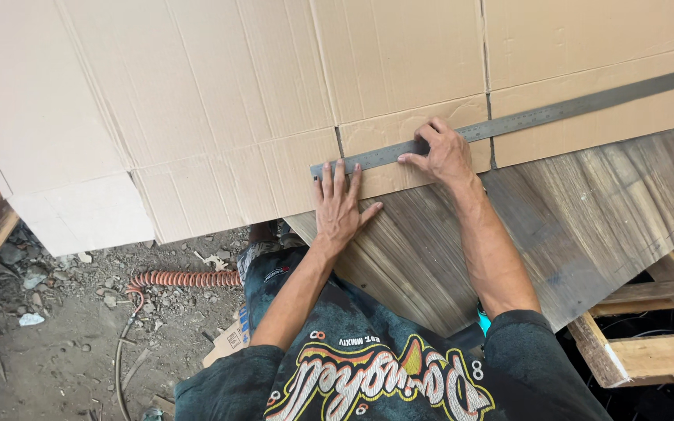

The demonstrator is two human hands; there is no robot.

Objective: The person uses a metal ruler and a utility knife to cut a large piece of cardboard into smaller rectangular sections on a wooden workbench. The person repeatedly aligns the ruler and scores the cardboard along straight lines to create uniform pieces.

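With the long steel ruler [509, 122] laid slantwise from 8 to 2 o'clock over the flattened cardboard [274, 93] on the wooden surface [587, 218], the left hand [338, 204] presses flat, fingers spread, while the right hand [445, 152] pins it with fingertips, so alignment seems underway and marking would need steady pressure.

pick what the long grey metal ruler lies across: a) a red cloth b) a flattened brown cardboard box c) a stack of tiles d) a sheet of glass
b: the long grey metal ruler lies on the flattened brown cardboard box, with both hands, left and right, pressing at its near end.
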